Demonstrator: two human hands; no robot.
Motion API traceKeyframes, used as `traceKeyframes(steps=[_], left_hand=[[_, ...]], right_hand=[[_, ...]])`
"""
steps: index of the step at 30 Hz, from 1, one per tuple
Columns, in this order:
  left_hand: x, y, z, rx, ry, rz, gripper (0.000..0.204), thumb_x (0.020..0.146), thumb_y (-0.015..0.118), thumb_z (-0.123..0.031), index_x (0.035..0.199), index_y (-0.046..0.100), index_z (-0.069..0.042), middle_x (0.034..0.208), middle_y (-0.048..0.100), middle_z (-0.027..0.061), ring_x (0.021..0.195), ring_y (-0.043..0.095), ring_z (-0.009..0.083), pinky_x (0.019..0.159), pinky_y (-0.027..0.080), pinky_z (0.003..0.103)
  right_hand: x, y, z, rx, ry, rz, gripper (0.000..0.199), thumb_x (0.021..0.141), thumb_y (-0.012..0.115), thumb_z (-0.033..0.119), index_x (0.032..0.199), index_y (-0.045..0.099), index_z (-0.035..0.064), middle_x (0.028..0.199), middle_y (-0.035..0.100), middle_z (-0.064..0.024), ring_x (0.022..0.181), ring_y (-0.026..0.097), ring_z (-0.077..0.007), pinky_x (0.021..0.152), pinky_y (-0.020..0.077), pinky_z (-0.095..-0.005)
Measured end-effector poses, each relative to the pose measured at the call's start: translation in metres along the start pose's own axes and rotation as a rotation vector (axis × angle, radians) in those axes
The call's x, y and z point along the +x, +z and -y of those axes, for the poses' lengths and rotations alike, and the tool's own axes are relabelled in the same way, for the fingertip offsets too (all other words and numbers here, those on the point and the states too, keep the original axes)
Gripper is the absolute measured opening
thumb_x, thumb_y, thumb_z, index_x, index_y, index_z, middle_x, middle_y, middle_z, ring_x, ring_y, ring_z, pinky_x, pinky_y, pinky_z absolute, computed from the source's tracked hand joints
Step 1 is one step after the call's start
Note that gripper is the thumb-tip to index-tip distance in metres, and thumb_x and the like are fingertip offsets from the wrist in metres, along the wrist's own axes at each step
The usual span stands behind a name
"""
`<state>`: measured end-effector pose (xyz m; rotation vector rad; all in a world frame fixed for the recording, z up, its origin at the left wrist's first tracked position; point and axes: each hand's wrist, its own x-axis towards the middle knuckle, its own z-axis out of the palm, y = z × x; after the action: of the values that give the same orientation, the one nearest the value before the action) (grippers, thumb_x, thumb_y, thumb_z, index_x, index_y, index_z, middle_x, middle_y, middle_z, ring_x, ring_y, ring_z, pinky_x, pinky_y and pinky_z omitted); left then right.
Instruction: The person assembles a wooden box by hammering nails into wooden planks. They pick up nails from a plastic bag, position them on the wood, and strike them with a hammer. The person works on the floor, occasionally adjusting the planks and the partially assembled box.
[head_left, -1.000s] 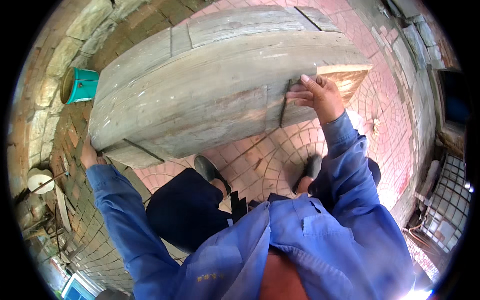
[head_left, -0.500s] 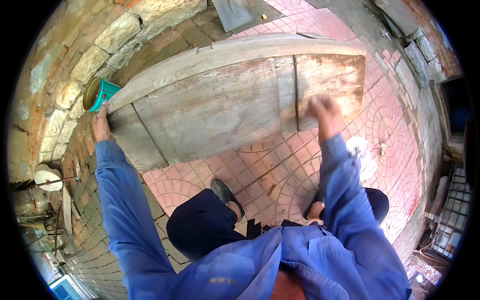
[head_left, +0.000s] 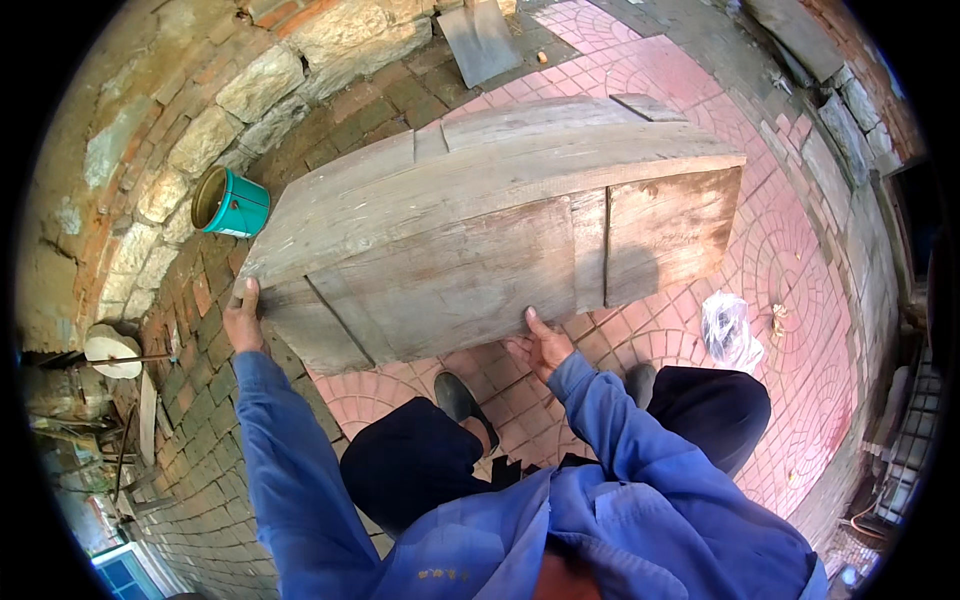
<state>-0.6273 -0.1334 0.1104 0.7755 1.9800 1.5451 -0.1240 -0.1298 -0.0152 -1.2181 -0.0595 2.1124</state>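
A long, weathered grey wooden box-like piece [head_left: 450, 270] lies across the view in front of me. Two plank faces show, an upper one and a nearer one, and narrow strips cross both. My left hand [head_left: 243, 315] grips its left end at the corner, with the thumb upright against the edge. At the lower edge of the near face, right of the middle, my right hand [head_left: 541, 345] has its thumb on the wood and its other fingers curled beneath. The underside is hidden.
A teal bucket [head_left: 240, 205] lies tipped by the stone wall [head_left: 260, 88], just beyond the left end. A clear plastic bag [head_left: 730, 330] is on the pink paving at right. A flat grey sheet [head_left: 480, 45] leans at the far side. My shoes stand close below the wood.
My right hand has come down and left from above the right part to the lower edge. The wooden piece has tilted, so more of its upper face shows. My left hand still holds its end.
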Motion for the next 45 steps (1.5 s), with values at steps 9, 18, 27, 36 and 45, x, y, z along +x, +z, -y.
traceKeyframes(steps=[9,18,27,36,45], left_hand=[[-0.032,0.052,-0.068,0.239,0.049,-0.154,0.063,0.085,0.081,-0.042,0.119,0.067,0.008,0.116,0.070,0.0134,0.102,0.064,0.0191,0.093,0.048,0.032],[-0.051,0.104,-0.050,0.833,0.662,0.142,0.106,0.079,0.081,-0.051,0.152,0.031,0.007,0.154,0.038,0.0300,0.146,0.033,0.0404,0.120,0.026,0.046],[-0.115,0.137,-0.052,1.114,0.660,0.255,0.104,0.071,0.086,-0.023,0.155,0.029,-0.003,0.157,0.031,0.0277,0.142,0.033,0.0461,0.118,0.028,0.049],[-0.068,0.152,-0.041,1.334,0.563,-0.096,0.091,0.079,0.082,-0.025,0.154,0.033,-0.008,0.148,0.042,0.0180,0.138,0.038,0.0383,0.109,0.034,0.052],[-0.010,0.167,-0.026,1.227,0.679,-0.067,0.076,0.077,0.081,-0.018,0.144,0.045,-0.007,0.126,0.056,0.0178,0.118,0.053,0.0370,0.098,0.043,0.048]], right_hand=[[-0.015,0.011,0.073,0.021,-0.304,0.207,0.054,0.089,0.075,0.015,0.136,0.051,-0.0004,0.128,0.064,-0.0142,0.116,0.063,-0.0295,0.095,0.0535,-0.0460],[0.031,0.097,0.150,-0.055,-0.548,0.190,0.056,0.082,0.079,0.014,0.128,0.054,-0.0061,0.120,0.067,-0.0180,0.108,0.067,-0.0291,0.092,0.0563,-0.0464],[0.097,0.187,0.186,-0.102,-0.503,0.035,0.051,0.079,0.080,0.016,0.118,0.057,-0.0080,0.115,0.066,-0.0210,0.101,0.067,-0.0315,0.085,0.0568,-0.0467],[0.135,0.237,0.204,-0.106,-0.540,-0.047,0.045,0.081,0.077,0.016,0.114,0.062,-0.0091,0.108,0.065,-0.0228,0.088,0.068,-0.0350,0.075,0.0598,-0.0469],[0.151,0.231,0.221,-0.057,-0.421,0.161,0.040,0.083,0.073,0.015,0.118,0.062,-0.0018,0.117,0.064,-0.0180,0.099,0.067,-0.0336,0.088,0.0571,-0.0476]])
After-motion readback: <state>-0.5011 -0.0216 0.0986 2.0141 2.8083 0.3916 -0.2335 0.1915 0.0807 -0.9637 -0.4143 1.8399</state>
